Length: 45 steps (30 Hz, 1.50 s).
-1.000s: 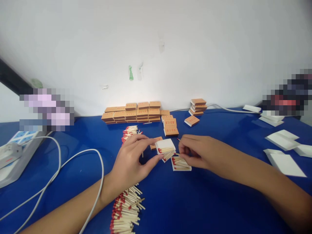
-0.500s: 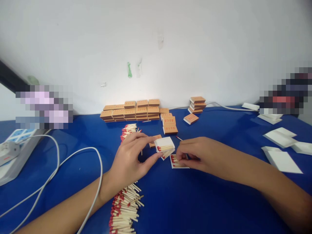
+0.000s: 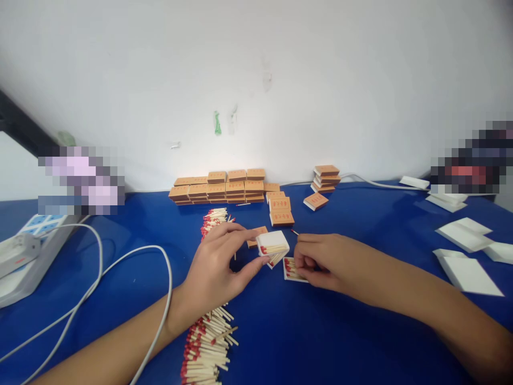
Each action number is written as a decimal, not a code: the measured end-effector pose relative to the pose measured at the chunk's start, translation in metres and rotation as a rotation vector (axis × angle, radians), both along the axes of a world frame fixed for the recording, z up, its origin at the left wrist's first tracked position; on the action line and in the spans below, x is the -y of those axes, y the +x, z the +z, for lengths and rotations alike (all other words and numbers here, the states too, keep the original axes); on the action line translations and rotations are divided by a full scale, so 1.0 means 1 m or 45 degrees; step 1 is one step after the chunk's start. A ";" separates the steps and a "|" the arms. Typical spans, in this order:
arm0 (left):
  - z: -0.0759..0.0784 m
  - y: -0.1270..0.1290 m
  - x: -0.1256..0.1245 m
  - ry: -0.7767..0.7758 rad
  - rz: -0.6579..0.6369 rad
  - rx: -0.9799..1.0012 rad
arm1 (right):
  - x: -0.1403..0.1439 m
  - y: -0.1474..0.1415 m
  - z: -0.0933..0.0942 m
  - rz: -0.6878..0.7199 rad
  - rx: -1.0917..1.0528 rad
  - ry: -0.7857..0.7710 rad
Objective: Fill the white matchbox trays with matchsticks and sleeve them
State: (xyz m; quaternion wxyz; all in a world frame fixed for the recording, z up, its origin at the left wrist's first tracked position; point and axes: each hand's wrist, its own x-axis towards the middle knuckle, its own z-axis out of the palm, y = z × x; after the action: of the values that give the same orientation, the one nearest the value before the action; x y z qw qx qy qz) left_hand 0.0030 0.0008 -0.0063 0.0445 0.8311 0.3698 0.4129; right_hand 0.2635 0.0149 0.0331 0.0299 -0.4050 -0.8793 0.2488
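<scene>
Blue table point(image 3: 360, 342). Your left grip point(image 3: 218, 262) pinches matchbox tray point(image 3: 274, 239): likely light, crushable; hold edges. Right grip point(image 3: 323, 261): contents unclear.

Lower tray point(image 3: 285, 271) is part-covered by right hand point(image 3: 320, 260), match pile point(image 3: 206, 347) is blocked mid-length by left hand point(image 3: 220, 262) and cropped at bottom, power strip point(image 3: 40, 264) is cut off at left, side patches point(image 3: 82, 179) are pixelated.

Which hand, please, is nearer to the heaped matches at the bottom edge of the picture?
The left hand; it is just beyond the heaped matches. The right hand is farther off, beyond them and to the right, at the white tray on the blue table.
</scene>
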 end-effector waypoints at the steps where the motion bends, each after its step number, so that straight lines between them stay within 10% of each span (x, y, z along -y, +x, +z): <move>1: 0.000 0.000 0.000 0.002 -0.001 0.002 | 0.000 0.000 -0.001 -0.013 0.011 0.007; 35: -0.001 -0.001 0.002 0.006 -0.032 -0.024 | 0.001 -0.007 -0.004 -0.037 -0.504 0.566; 45: -0.002 -0.002 0.000 0.002 0.085 -0.004 | -0.003 0.003 -0.001 -0.049 -0.024 0.107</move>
State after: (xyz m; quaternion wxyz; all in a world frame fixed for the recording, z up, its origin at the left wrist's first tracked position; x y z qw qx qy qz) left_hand 0.0009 0.0006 -0.0084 0.0295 0.8190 0.3971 0.4132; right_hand 0.2665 0.0180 0.0324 0.0598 -0.4180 -0.8806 0.2149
